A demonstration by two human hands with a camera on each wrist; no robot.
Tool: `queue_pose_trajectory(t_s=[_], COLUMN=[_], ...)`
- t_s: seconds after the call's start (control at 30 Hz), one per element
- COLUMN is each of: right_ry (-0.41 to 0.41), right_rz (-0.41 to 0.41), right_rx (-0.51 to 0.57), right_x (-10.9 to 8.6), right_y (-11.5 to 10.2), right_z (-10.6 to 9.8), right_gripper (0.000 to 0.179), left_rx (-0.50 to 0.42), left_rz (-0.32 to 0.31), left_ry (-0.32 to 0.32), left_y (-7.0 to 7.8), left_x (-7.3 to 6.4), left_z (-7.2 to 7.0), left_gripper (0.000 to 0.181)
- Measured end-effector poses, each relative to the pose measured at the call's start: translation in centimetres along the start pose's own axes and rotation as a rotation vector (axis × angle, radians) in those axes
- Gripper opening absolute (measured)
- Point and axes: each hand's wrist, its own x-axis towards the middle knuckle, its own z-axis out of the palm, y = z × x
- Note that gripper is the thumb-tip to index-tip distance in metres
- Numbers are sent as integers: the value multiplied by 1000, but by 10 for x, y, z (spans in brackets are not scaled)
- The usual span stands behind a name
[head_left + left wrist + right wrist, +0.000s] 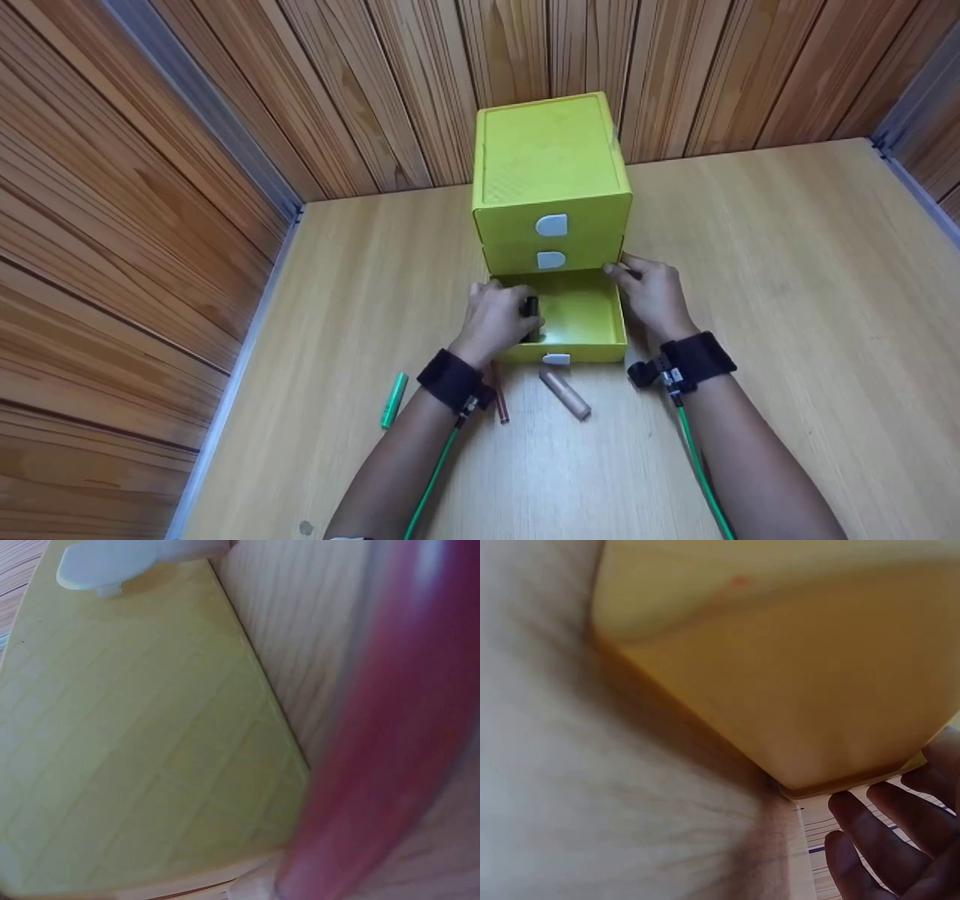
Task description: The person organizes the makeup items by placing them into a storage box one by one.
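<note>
A yellow drawer unit (553, 154) stands near the back wall, its bottom drawer (581, 307) pulled out. My left hand (495, 311) is over that drawer's left side, pinching a small black tube-like item (531, 311) between thumb and fingers; the hand hides part of it. At the unit's right side is my right hand (656, 292), its thumb by the front edge. The right wrist view shows its fingers (885, 836) lightly bent and spread along the yellow side wall (795, 682). The left wrist view catches the drawer front (150, 712) with its white handle (105, 562), not the hand's grasp.
In front of the drawer lie a brown tube (565, 394) and a thin reddish-brown stick (500, 397), partly behind the left wrist. A green tube (394, 400) lies further left. Wood-panelled walls (360, 90) bound the table (750, 247). Green cables (701, 465) run from both wrist cameras.
</note>
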Motion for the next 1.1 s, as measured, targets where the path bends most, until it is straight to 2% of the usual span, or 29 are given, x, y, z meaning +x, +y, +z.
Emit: queue_pose_trajectory(t_s=[0.13, 0.4, 0.77, 0.9, 1.1], right_ry=[-8, -7, -3, -11, -14], right_rz=[12, 5, 3, 25, 15], right_rx=[20, 19, 28, 34, 41], right_x=[0, 0, 1, 0, 1], right_y=[1, 3, 1, 2, 1], right_z=[-2, -1, -1, -1, -1], right_gripper=[41, 44, 43, 45, 45], left_rx=[29, 95, 130, 152, 194], left_rz=[-15, 1, -16, -21, -29], left_ry=[-33, -95, -171, -205, -254], left_y=[1, 2, 4, 5, 6], left_x=[1, 2, 5, 6, 7], left_z=[1, 1, -1, -1, -2], left_gripper=[42, 38, 28, 30, 31])
